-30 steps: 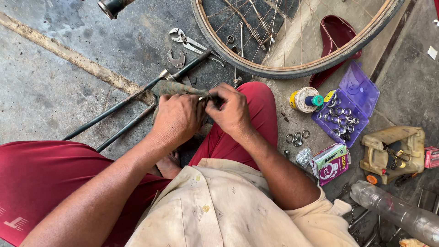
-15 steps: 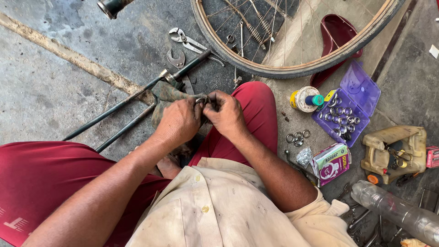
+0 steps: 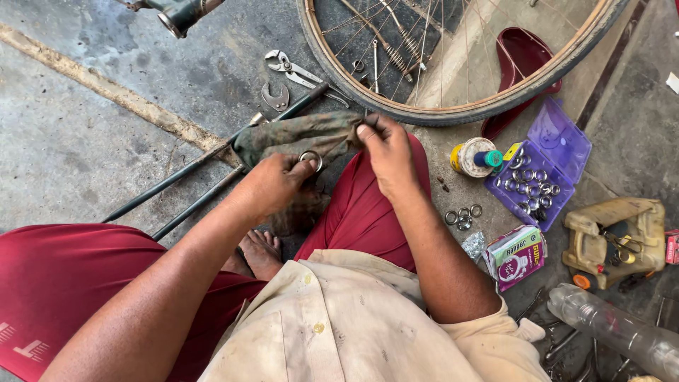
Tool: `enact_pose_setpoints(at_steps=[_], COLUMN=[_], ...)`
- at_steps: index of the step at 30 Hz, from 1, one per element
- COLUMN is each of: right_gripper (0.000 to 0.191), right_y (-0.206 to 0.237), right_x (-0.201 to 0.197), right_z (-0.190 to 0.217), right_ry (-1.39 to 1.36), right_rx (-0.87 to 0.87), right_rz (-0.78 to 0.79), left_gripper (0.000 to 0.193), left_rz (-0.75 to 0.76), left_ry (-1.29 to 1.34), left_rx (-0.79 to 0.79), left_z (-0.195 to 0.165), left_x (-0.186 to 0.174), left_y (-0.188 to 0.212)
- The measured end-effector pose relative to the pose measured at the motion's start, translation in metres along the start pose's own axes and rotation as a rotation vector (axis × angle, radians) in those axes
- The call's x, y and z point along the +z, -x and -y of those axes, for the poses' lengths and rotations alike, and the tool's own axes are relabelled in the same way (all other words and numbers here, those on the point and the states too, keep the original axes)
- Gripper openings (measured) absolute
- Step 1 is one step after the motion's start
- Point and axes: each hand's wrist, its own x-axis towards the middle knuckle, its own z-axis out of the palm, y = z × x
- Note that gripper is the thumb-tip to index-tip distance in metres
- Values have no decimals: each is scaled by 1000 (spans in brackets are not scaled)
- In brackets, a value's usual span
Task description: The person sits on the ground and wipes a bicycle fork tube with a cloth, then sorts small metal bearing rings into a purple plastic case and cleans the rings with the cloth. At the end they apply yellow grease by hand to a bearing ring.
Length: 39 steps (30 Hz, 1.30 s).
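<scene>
My left hand [image 3: 272, 185] pinches a small metal ring [image 3: 310, 158] between thumb and fingers, pressed against a dirty greenish rag [image 3: 297, 134]. My right hand [image 3: 385, 150] grips the rag's upper right edge and holds it stretched over my red-trousered knee [image 3: 361, 212]. Both hands are close together above my lap. A black bicycle fork [image 3: 212, 166] lies on the concrete just left of the rag, partly hidden under it.
A bicycle wheel [image 3: 453, 106] lies ahead, with pliers [image 3: 293, 69] and a wrench [image 3: 274, 97] beside it. To the right are a purple box of metal rings [image 3: 541, 170], a small tin [image 3: 470, 157], loose rings [image 3: 463, 216], a carton [image 3: 516, 255], an oil can [image 3: 615, 237] and a plastic bottle [image 3: 615, 332].
The hands have drawn apart: the right hand pulled the rag out wide and the left hand now shows the ring held against the cloth.
</scene>
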Motion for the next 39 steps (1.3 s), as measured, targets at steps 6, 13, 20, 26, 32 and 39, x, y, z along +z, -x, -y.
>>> enact_pose_setpoints(at_steps=[6,13,20,26,32,39], right_gripper=[18,16,20,31,29,30], right_y=[33,41,38,46,37,38], right_x=[19,43,36,37,34,34], right_z=[27,34,30,38,33,33], right_ry=[547,808,746,1085,1026,1027], right_rx=[-102,-427,-170,-609,-620,-564], right_rz=[151,277,105,317,337,288], left_gripper=[33,24,26,23,21,20], left_rz=[-194,-206,-280,-326,-334,-283], left_ry=[-342,-325,-194,-369,-464,-520], left_rx=[201,296,198,349,373,460], left_z=[3,3,-15,-15,-10,-8], left_x=[4,10,7,10,13,14], left_y=[-1,6,13,19,19,13])
